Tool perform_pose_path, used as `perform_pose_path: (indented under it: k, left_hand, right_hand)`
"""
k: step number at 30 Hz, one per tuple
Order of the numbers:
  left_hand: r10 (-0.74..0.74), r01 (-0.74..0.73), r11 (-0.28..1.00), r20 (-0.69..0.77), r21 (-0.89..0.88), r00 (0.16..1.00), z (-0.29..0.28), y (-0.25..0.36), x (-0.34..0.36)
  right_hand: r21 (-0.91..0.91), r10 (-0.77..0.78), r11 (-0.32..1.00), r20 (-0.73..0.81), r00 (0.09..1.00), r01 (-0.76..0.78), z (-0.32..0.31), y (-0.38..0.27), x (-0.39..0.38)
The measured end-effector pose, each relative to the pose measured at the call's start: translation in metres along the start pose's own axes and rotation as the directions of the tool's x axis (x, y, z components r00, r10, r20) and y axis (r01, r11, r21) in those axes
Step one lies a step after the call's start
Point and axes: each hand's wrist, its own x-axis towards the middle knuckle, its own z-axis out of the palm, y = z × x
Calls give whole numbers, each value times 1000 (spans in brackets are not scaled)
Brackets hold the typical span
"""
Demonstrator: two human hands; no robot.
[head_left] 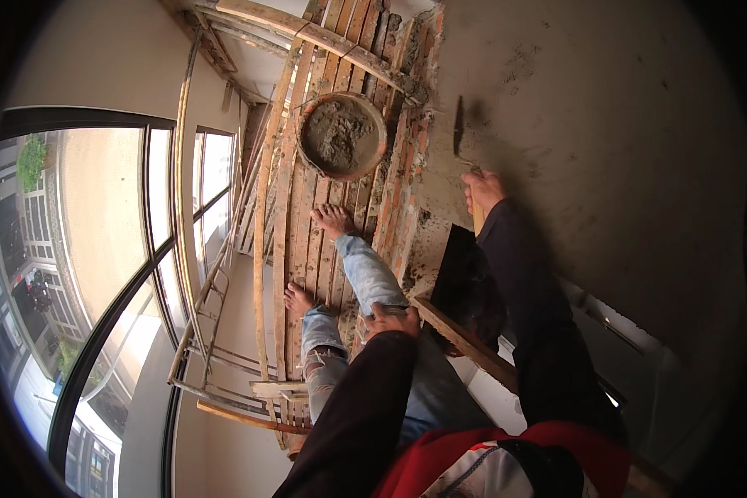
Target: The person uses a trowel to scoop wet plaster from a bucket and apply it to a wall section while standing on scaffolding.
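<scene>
"Grey, damp-looking plaster wall (573, 108): prob. mid-smoothing! R hand (485, 191) wrapped round a yellow-handled, thin-bladed trowel (459, 124)."
"Blade pos.?"
"Beyond the fist, nr wall. L hand (393, 322) at faded-blue jeans (369, 270), grip: can't tell."
"Next?"
"Likely needs blade flat, firm stroke; refill's in round, brown-rimmed bucket (382, 137)."

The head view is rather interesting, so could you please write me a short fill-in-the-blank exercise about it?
1. The trowel is held in the person's ____ hand.
2. The person's feet have no shoes or socks on; they are ____.
3. The round bucket stands on planks made of ____.
4. The large window is on the ____ side of the picture.
Missing words: right; bare; wood; left.
</scene>
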Motion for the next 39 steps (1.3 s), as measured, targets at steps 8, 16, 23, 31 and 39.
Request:
perform_pose_path:
  k: [8,16,23,31,39]
  left_hand:
    - [-21,21,999,-1,-24,1000,-10,6,-10]
    - [-58,62,994,43,-88,997,-10,8,-5]
    - [-73,78,995,79,-62,994,-8,15,-1]
    - [-64,64,998,34,-20,997,1,21,3]
    - [-124,124,992,4,-11,992,-2,31,1]
  right_hand:
    - [-111,-394,919,-296,870,378,-41,10,-17]
    - [-968,-240,181,130,962,176,117,33,105]
    - [-842,-172,457,231,957,286,190,111,178]
    - [-706,-154,678,135,979,204,160,168,165]
    - [-703,-405,590,169,899,398,157,73,125]
